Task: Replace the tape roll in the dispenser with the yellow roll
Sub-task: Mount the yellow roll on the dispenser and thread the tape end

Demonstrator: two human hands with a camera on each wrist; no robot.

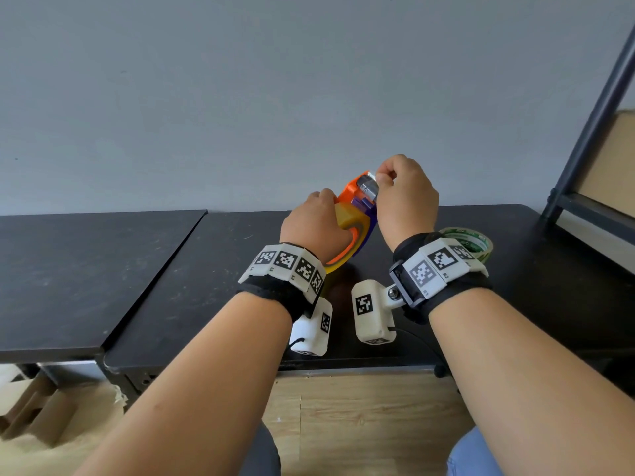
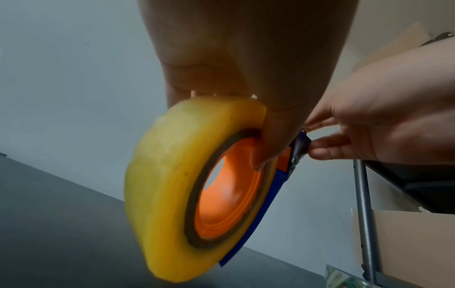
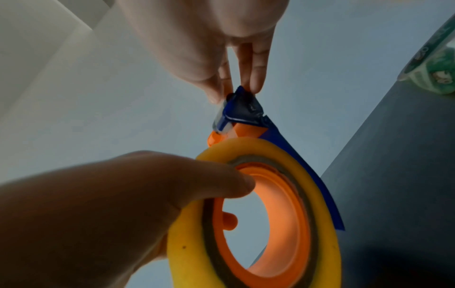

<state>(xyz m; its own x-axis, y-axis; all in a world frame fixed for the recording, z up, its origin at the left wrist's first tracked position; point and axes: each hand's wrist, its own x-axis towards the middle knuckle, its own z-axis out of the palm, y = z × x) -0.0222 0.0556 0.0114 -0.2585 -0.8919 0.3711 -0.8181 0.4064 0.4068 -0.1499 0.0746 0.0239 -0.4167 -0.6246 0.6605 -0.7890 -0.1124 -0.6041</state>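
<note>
Left hand: the left hand [image 1: 314, 223] holds the dispenser [image 1: 355, 214] up above the black bench [image 1: 171, 286], its fingers curled round the yellow roll [image 2: 172, 187]; in the left wrist view one digit hooks into the orange hub [image 2: 229, 196] inside the roll's core.

Yellow roll: it sits on the dispenser's orange hub, held in the air between the two hands, clear of the bench top.

Dispenser head: the blue and orange cutter end [image 3: 242, 115] points up and away from the person, tilted toward the wall.

Right hand: the right hand [image 1: 405, 197] pinches at the cutter end with thumb and fingers [image 3: 256, 78] drawn tight together; what looks like a thin clear strip of tape lies under the fingertips, though the pictures are too blurred to be sure.

Green roll: a second tape roll with green print [image 1: 469, 242] lies flat on the bench behind the right wrist, well apart from the dispenser; it is probably the one taken out.

Done, by the look of it: the old roll is out and the yellow roll is seated on the hub.

Left to do, by the look of it: lead the free end of the yellow tape across the roller and blade at the head, then set the dispenser down.
</note>
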